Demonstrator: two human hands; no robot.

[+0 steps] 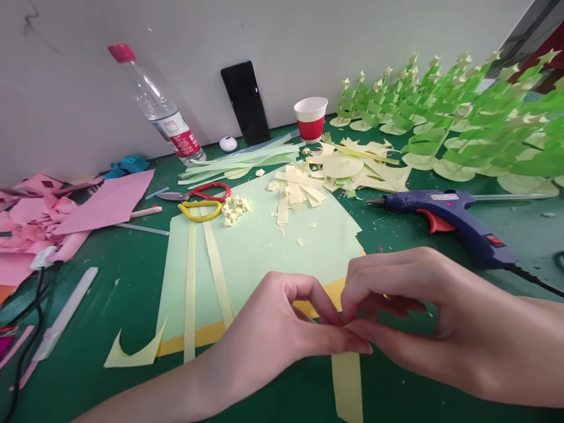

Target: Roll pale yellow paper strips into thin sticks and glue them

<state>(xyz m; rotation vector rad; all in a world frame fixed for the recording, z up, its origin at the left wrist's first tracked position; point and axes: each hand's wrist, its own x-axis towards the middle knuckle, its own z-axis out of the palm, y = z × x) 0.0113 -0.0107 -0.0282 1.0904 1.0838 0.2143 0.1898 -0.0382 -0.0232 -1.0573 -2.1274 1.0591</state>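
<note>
My left hand (pixel 304 317) and my right hand (pixel 414 317) meet fingertip to fingertip at the front of the table. Both are pinched on the upper end of a pale yellow paper strip (pixel 348 385), which hangs down below the fingers. The fingers hide the part being gripped. Behind my hands lies a stack of pale green paper sheets (pixel 259 252) with a yellow edge showing. Two more cream strips (pixel 190 288) lie across its left side. Near their far ends sit several small folded paper stars (pixel 235 210) and scissors (pixel 200 212) with red and yellow handles.
A blue glue gun (pixel 445 211) lies to the right, its cord trailing off. Paper scraps (pixel 352 164), a paper cup (pixel 311 120), a phone (pixel 247 103) and a bottle (pixel 163 111) line the back. Green paper plants (pixel 467 117) crowd the back right; pink paper (pixel 106 202) lies left.
</note>
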